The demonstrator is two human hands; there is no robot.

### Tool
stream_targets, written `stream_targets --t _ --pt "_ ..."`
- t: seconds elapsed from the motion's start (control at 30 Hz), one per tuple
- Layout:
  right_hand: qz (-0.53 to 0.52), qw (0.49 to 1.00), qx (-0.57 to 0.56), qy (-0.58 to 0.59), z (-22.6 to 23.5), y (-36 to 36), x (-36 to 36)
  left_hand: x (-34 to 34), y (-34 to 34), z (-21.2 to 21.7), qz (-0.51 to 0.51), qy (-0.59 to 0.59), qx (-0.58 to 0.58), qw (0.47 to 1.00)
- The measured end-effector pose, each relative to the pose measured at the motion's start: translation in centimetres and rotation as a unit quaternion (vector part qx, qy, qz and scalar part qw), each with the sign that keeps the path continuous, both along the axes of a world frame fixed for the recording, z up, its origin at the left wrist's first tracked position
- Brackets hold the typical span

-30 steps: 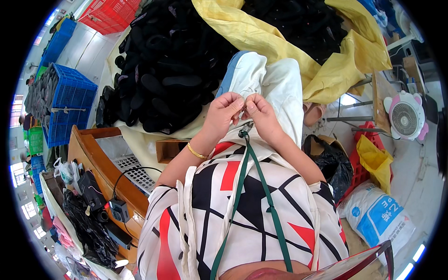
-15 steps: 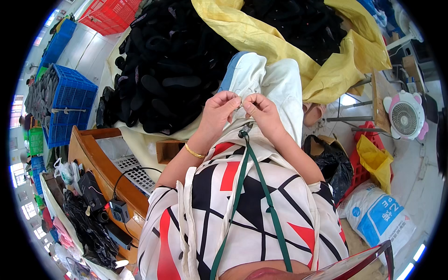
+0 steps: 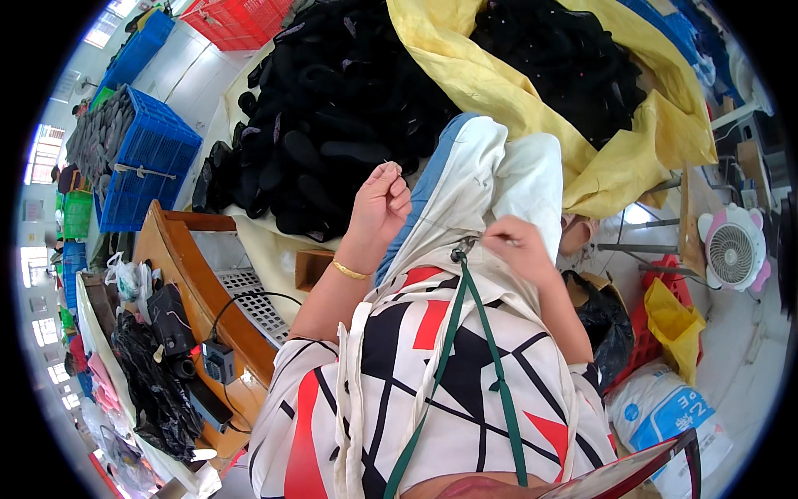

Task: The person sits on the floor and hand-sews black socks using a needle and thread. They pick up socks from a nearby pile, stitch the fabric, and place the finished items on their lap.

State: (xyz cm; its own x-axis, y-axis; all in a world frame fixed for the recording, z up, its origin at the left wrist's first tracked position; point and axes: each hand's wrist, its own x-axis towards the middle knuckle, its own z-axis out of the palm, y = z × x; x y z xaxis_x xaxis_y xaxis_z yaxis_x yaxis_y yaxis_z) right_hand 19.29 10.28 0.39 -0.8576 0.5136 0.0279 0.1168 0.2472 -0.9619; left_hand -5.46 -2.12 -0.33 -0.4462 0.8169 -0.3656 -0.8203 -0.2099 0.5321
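Currently I'm seeing left hand (image 3: 380,204) closed, pinching a thin thing (image 3: 400,174) | right hand (image 3: 522,247) half-curled near cord (image 3: 462,291), blurred, hold unclear | black pile (image 3: 328,108) lying far left

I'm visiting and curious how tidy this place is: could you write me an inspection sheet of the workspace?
Surface: lap in creased white fabric.
Job's things: black padded pieces heaped ahead-left; more black pieces by the yellow sheet.
Clutter: black plastic bag and blue-and-white sack at right.
Hands: left hand raised, fingers pinched, anything held too small to tell; right hand over the lap, blurred.
Cables: black cable curving beside wooden furniture.
Surroundings: blue crate, red crate, pink-and-white fan.
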Motion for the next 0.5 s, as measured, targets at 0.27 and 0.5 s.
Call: stream_targets --t 0.27,0.5 --pt "-0.241 0.949 -0.073 -0.187 -3.4 5.9 13.8 -0.1 -0.9 2.3 -0.039 0.202 -0.037 0.978" --pt "-0.211 0.972 -0.082 -0.056 1.5 4.3 2.5 1.7 -0.4 4.1 -0.08 0.379 -0.038 0.921"
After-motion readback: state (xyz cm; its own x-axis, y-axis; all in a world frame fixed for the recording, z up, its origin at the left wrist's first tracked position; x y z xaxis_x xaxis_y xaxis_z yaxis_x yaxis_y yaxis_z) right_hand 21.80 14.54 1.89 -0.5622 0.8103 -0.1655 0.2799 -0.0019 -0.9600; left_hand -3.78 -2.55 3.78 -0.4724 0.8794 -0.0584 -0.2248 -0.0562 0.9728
